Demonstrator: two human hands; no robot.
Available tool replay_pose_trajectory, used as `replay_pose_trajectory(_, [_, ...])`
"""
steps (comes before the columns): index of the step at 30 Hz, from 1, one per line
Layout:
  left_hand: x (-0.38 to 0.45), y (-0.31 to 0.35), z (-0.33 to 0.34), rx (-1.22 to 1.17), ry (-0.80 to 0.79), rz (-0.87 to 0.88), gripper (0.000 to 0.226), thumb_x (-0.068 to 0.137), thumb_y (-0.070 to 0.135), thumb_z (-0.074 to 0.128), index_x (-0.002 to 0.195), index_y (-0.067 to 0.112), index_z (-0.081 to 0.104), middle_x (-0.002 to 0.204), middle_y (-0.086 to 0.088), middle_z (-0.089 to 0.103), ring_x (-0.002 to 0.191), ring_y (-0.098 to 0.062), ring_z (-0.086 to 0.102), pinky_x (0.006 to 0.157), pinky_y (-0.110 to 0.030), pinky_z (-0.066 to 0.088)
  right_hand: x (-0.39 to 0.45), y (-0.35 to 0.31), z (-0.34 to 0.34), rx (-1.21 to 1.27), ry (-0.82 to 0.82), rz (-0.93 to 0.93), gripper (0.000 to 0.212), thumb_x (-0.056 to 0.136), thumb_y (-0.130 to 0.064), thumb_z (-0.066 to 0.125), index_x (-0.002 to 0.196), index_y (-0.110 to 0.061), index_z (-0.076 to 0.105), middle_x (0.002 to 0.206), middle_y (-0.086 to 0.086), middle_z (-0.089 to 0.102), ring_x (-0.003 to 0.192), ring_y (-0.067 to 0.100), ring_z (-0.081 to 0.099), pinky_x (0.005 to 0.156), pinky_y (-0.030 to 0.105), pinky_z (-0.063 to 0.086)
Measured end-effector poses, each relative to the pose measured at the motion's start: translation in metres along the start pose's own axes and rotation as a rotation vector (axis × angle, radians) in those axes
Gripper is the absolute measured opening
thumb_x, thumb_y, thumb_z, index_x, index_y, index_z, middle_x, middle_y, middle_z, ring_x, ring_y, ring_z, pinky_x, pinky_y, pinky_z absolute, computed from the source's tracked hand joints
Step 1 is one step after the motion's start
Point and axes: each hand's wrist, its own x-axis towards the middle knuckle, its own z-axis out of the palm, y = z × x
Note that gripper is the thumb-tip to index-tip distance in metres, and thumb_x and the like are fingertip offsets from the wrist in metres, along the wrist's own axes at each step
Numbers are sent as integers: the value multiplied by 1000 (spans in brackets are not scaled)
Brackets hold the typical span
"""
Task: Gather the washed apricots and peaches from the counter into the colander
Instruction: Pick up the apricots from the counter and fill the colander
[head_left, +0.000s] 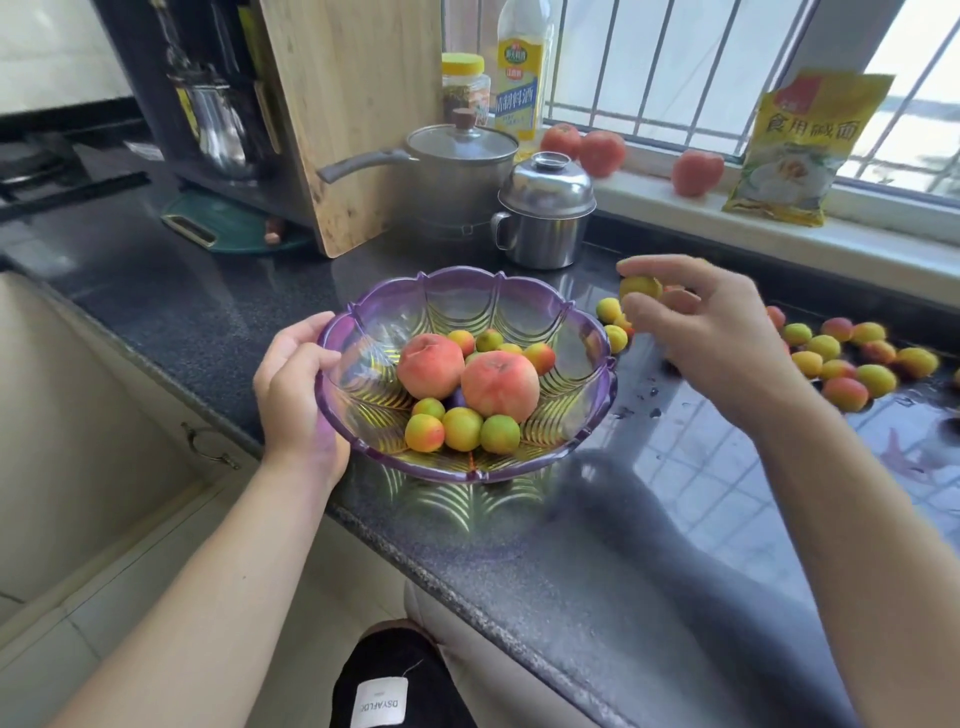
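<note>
A clear purple colander (519, 291) stands on the dark counter, holding two peaches (498, 385) and several small apricots (462, 428). My left hand (296, 384) grips its left rim. Just right of the colander, my right hand (711, 327) is raised above the counter and pinches an apricot (640, 287) between thumb and fingers; a second fruit seems tucked in the palm. Several more apricots (841, 364) lie scattered on the counter to the right, with a few (609, 310) close beside the colander's right rim.
Behind the colander stand a lidded steel mug (545, 218), a saucepan (457, 171) and a leaning wooden cutting board (353, 114). Three tomatoes (696, 171) and a yellow bag (800, 150) sit on the window sill. Water drops (649, 405) wet the counter; its front edge runs diagonally.
</note>
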Motion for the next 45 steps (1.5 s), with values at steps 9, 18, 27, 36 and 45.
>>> replay_pose_trajectory(9, [-2,3,1,21,3,-2,43,91,-8,46,129,-5,65,102,-9,73,93,-21,77,83,-39,64,18,-41,50,-1141,-557,-302,19,87,-25,65,106,-23,62,96,0,63,98,28,57,80,40,41])
replay_pose_trajectory(18, [-3,5,3,69,-9,2,42,92,-7,47,129,-3,66,103,-8,73,91,-18,76,79,-37,63,24,-31,55,-1159,-515,-345,20,88,-37,69,105,-27,61,98,-2,64,97,25,53,83,42,40])
replay_pose_trajectory(27, [-5,5,5,83,-9,-3,43,91,-10,45,129,-6,64,101,-7,72,88,-16,75,95,-48,60,22,-4,20,-350,3,-105,14,95,-34,66,93,-21,65,86,-10,63,82,10,58,73,29,46])
replay_pose_trajectory(36, [0,1,3,103,6,0,42,90,-8,47,127,-4,66,106,-10,72,103,-29,74,99,-56,60,22,85,23,-569,43,-18,30,98,-22,61,128,-15,64,126,6,60,110,30,59,89,37,46])
replay_pose_trajectory(45, [-1,4,4,103,6,3,41,89,-10,47,126,-5,66,103,-10,72,98,-26,73,100,-56,58,43,85,40,-848,-152,-183,26,98,-25,61,123,-19,58,114,4,51,96,35,63,66,35,45])
